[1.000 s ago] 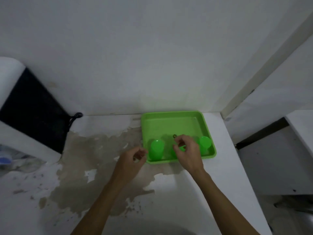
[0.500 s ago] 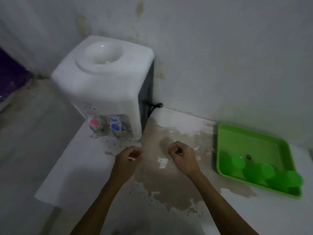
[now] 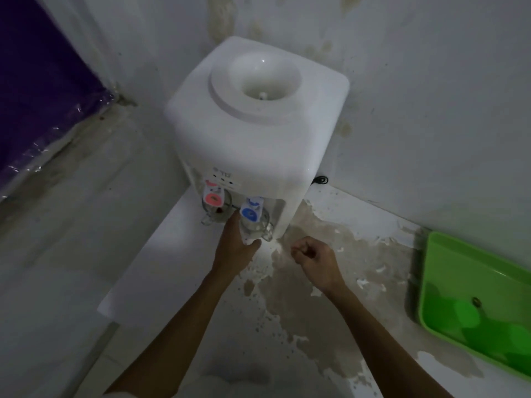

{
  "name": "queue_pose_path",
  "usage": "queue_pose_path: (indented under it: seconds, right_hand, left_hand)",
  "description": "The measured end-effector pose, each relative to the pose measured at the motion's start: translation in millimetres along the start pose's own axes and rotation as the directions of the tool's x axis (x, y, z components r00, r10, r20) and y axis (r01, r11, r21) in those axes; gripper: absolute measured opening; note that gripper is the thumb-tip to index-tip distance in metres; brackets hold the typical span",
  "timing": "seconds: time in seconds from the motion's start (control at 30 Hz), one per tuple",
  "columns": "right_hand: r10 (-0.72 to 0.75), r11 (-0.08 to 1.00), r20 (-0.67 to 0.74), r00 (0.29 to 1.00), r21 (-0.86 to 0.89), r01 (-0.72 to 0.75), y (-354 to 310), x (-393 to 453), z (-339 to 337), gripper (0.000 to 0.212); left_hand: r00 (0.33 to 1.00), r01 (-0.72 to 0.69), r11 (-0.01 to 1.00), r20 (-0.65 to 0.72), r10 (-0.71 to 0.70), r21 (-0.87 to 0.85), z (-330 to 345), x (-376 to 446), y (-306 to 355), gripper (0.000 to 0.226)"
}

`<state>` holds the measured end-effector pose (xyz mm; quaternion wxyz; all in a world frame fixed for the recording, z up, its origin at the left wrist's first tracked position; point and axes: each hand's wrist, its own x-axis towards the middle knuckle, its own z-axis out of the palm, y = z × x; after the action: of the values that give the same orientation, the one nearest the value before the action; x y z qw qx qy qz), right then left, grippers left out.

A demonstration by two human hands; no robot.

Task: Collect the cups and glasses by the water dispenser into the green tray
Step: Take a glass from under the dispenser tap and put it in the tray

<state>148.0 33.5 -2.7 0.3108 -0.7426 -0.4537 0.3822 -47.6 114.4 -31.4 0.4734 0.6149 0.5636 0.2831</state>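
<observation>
A white water dispenser (image 3: 258,116) stands on the counter against the wall. Two clear glass mugs sit under its taps: one (image 3: 214,211) below the red tap, the other (image 3: 255,228) below the blue tap. My left hand (image 3: 234,245) wraps around the mug under the blue tap. My right hand (image 3: 314,258) is a loose fist just right of that mug and holds nothing. The green tray (image 3: 448,254) lies at the right edge with green cups (image 3: 471,320) along its near side.
The counter (image 3: 287,311) is white with large brownish patches of peeled surface. Its left edge drops to a grey floor (image 3: 57,254). A purple plastic-wrapped surface (image 3: 37,81) fills the upper left. A black cord (image 3: 320,180) runs behind the dispenser.
The view has swung left from the tray to the dispenser. My left hand has reached forward and closed around the mug under the blue tap; my right hand moved along beside it.
</observation>
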Motion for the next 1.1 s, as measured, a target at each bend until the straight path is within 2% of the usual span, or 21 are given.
queue_pose_path:
  seconds: [0.17,0.43,0.5,0.6,0.7,0.73,0.8,0.87,0.97,1.1]
  right_hand:
    - [0.045,0.999,-0.038,0.998,-0.017,-0.045,12.6,-3.1,-13.6,0.011]
    - [0.075,0.997,-0.020,0.997,0.007,-0.075,30.9,-20.2,-23.5,0.009]
    - [0.085,0.996,-0.015,0.996,0.025,-0.084,36.0,-24.7,-24.8,0.006]
    - [0.105,0.992,-0.003,0.994,0.067,-0.104,45.8,-37.7,-31.9,0.006]
    - [0.184,0.958,0.027,0.983,0.219,-0.185,55.3,-55.8,-42.9,0.007]
    - [0.250,0.914,0.069,0.966,0.312,-0.259,58.5,-64.0,-48.9,0.008]
    - [0.388,0.778,0.227,0.893,0.440,-0.449,63.2,-77.1,-58.3,0.023]
    - [0.410,0.621,0.401,0.819,0.535,-0.573,71.4,-90.2,-70.9,0.042]
    - [0.266,0.370,0.533,0.803,0.713,-0.596,80.2,-108.1,-97.1,0.057]
    - [0.188,0.133,0.465,0.865,0.861,-0.492,92.5,-130.1,-140.4,0.057]
  left_hand:
    - [0.999,-0.032,0.999,-0.009,0.032,-0.038,6.7,16.8,0.6,0.072]
    - [0.995,0.054,0.997,-0.084,-0.050,0.049,-2.5,-12.0,4.4,0.069]
    - [0.995,0.091,0.994,-0.058,-0.087,0.061,-2.1,-24.2,0.8,0.072]
    - [0.997,0.075,0.996,-0.008,-0.074,0.041,7.4,-49.7,-1.9,0.075]
    - [0.998,0.015,1.000,0.064,-0.015,0.003,24.2,-72.4,9.0,0.072]
    - [0.995,-0.010,1.000,0.099,0.010,-0.008,33.1,-79.1,17.1,0.071]
    - [0.987,-0.042,0.999,0.155,0.047,-0.034,51.5,-89.4,35.0,0.071]
    - [0.976,-0.093,0.995,0.195,0.100,-0.048,74.3,-100.1,58.4,0.074]
    - [0.945,-0.183,0.980,0.261,0.198,-0.079,113.0,-115.0,92.1,0.074]
    - [0.895,-0.247,0.962,0.353,0.274,-0.121,164.4,-134.3,122.7,0.074]
